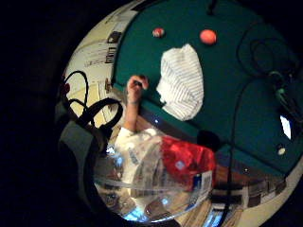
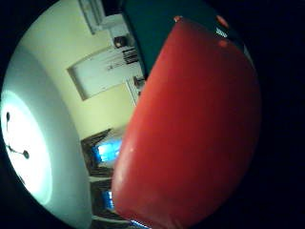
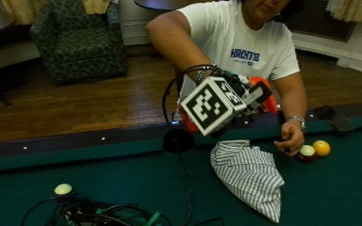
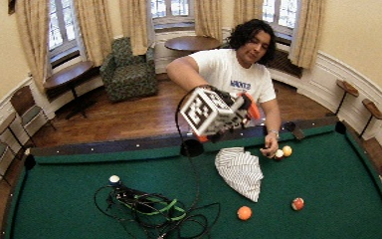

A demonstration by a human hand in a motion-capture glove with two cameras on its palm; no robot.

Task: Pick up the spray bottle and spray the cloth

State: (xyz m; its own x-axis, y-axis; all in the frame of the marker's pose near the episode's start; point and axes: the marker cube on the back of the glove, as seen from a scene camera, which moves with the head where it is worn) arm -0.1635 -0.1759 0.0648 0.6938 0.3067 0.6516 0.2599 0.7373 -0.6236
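Your gloved right hand holds the orange spray bottle raised at frame centre above the striped cloth lying soft on the green table; the smooth, probably light plastic may slip, so hold its neck.

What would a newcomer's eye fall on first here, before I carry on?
First, the gloved right hand raised above the green pool table, holding an orange spray bottle that fills the thumb side palm view. Next, the striped cloth lying crumpled on the felt below it. The bare left hand rests by two balls near the rail.
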